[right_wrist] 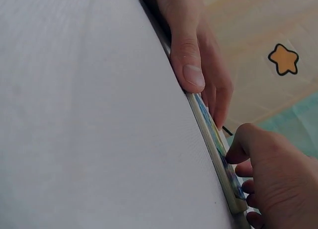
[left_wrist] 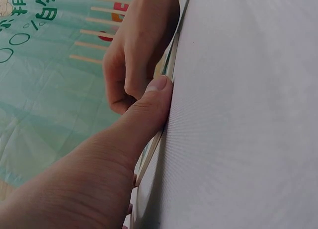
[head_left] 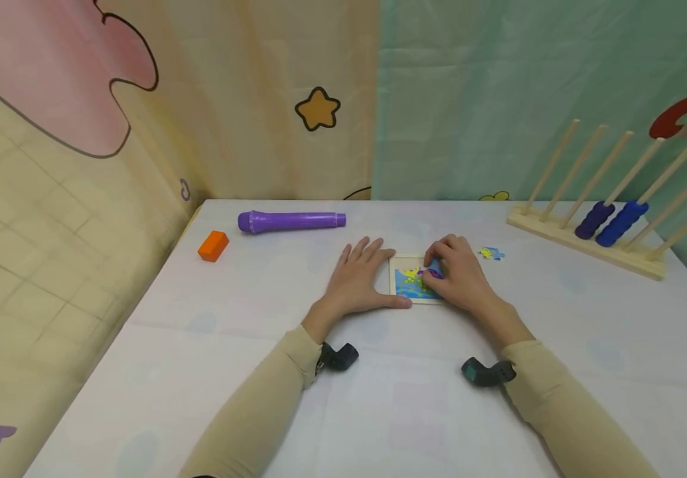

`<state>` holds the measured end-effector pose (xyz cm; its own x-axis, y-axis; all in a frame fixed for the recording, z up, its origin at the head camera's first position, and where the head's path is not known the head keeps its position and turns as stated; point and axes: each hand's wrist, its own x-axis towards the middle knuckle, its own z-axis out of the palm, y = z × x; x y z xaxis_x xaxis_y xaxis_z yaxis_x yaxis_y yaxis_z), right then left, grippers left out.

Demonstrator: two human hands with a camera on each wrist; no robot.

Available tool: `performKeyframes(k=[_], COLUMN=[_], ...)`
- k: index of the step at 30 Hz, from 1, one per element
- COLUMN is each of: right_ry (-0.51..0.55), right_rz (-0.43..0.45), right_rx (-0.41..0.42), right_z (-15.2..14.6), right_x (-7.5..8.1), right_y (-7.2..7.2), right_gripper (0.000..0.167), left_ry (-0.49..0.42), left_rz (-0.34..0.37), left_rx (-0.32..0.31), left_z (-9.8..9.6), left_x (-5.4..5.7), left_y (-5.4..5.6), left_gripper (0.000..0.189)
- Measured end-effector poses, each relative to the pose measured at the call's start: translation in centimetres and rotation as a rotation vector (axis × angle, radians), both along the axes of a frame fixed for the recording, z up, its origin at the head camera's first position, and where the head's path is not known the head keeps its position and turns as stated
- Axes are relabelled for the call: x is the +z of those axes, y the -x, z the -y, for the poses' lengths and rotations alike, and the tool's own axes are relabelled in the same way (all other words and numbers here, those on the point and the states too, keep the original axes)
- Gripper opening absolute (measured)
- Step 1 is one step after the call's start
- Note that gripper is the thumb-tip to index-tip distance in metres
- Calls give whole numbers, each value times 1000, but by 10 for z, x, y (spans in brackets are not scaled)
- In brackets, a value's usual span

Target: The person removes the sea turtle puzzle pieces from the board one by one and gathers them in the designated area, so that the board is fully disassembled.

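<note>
Where the framed jigsaw puzzle [head_left: 410, 284] lies: flat on the worktop [head_left: 379, 425].
Left hand [head_left: 358, 279]: spread wide, touching its edge, grasping nothing.
Right hand [head_left: 461, 273]: curled, apparently pinching a puzzle piece [head_left: 436, 267].
Fit: best aligned before pressing, frame braced.

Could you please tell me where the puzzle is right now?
In the head view, the puzzle lies on the table, slightly right of centre, between the left hand and the right hand.
</note>
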<state>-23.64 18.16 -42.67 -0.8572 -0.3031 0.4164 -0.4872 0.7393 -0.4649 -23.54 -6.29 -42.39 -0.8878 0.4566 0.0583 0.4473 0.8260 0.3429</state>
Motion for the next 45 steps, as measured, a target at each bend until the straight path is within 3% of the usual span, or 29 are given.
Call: performKeyframes(k=[9, 22, 29, 34, 45], right_ry=[-6, -152, -139, -131, -122], right_rz=[40, -145, -264, -238, -67], right_rx=[1, 116, 121, 102, 37], right_z=[0, 4, -4, -7, 0], right_x=[2, -2, 4, 7, 1], right_y=[-1, -1, 2, 5, 8], right_gripper=[16, 8, 8, 11, 19], left_ry=[-1, 13, -1, 12, 9], left_rz=[6, 18, -6, -9, -3], left_rx=[5, 17, -1, 1, 3], left_z=[0, 9, 5, 2, 0], left_x=[1, -2, 1, 4, 2], left_y=[-1, -4, 2, 5, 6], left_gripper=[111, 110, 110, 110, 109])
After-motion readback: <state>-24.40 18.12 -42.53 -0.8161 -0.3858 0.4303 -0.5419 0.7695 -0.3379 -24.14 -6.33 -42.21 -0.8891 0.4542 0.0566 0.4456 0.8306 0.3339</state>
